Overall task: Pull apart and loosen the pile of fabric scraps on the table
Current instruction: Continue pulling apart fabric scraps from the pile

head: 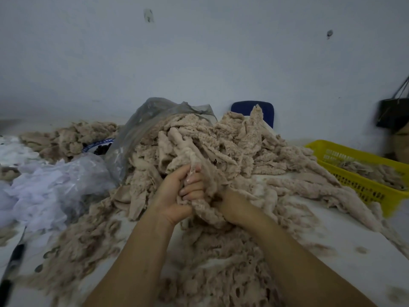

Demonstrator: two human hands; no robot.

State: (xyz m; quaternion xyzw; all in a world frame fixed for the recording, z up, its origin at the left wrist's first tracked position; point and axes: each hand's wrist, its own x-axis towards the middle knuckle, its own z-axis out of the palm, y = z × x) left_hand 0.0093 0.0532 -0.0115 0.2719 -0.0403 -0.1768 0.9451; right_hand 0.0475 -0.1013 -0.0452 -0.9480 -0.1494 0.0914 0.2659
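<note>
"2 hands, 1 clump. The left hand (172, 193) is clenched round a twist of scraps at the near foot of the pile (221, 140). The right hand (223, 206) is buried in the same twist, its fingers wrapped round it as far as I can see; cloth covers most of it."

"Where does the pile sit?"

"Middle of the table (345, 238), heaped against a grey bag (141, 120) at the back. It spills right toward the yellow basket (354, 187) and forward under both forearms. The front part looks thin and teased out; the heap behind looks dense."

"So how would you work that clump?"

"The hands touch each other, so there's no slack between them. I'd shift 1 grip a little way along the twist, then draw the hands sideways and apart, not upward. Pulling up would likely drag the whole heap along. Short tugs, I reckon, since these strips look knotted into each other and soft enough to tear."

"And the loosened bit?"

"Drop it on the thin layer in front, away from the white scraps (55, 185) on the left, so the 2 sorts don't mix."
</note>
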